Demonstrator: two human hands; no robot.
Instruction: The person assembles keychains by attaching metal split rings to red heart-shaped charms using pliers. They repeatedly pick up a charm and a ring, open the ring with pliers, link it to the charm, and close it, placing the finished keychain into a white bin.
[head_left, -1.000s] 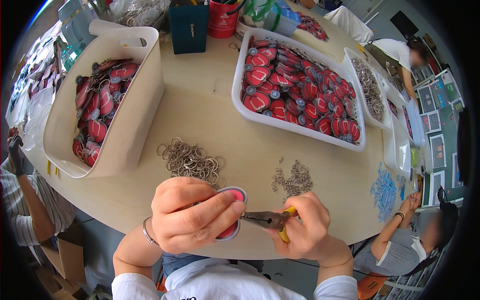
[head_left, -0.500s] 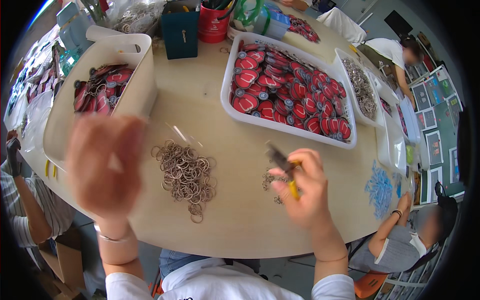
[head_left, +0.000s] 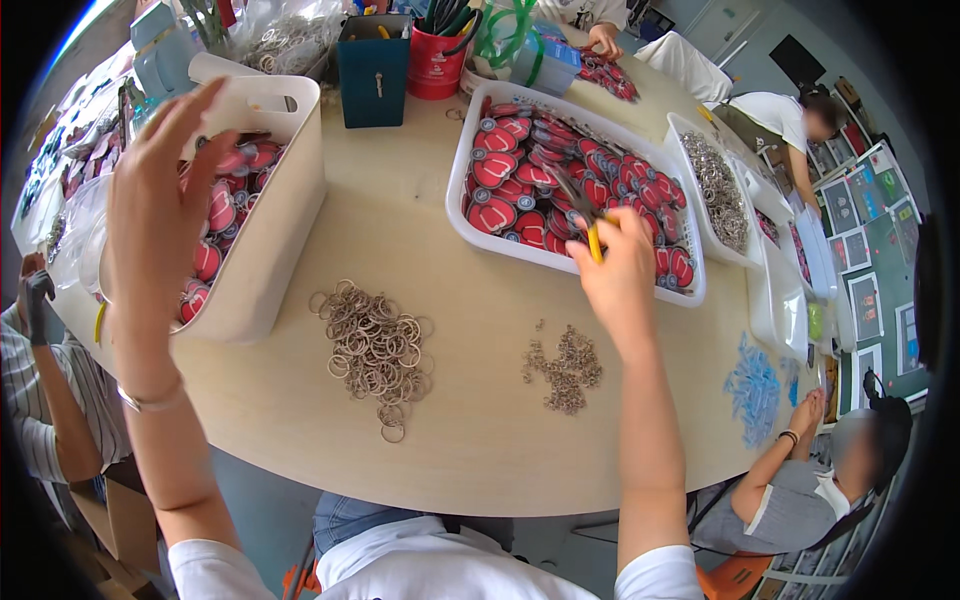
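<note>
My left hand (head_left: 155, 215) is raised over the deep cream bin (head_left: 285, 220), its fingers stretched out with nothing seen in them. Red oval tags (head_left: 222, 205) lie in that bin. My right hand (head_left: 617, 265) grips a pair of pliers with yellow handles (head_left: 595, 240), their dark jaws pointing up and left over the white tray (head_left: 575, 258). Many red oval tags (head_left: 495, 170) fill this tray. On the table between my arms lie a pile of metal split rings (head_left: 375, 345) and a smaller heap of tiny metal links (head_left: 567, 370).
A dark green box (head_left: 375, 85) and a red tub of tools (head_left: 435, 70) stand at the back. Right of the tray is a white container of metal parts (head_left: 715, 185). Blue strips (head_left: 753, 388) lie near the right edge, where a person (head_left: 800, 490) sits. Other people work around the table.
My left hand has moved up and left, and its fingers now show spread over the cream bin. My right hand has carried the pliers from the small links up to the white tray.
</note>
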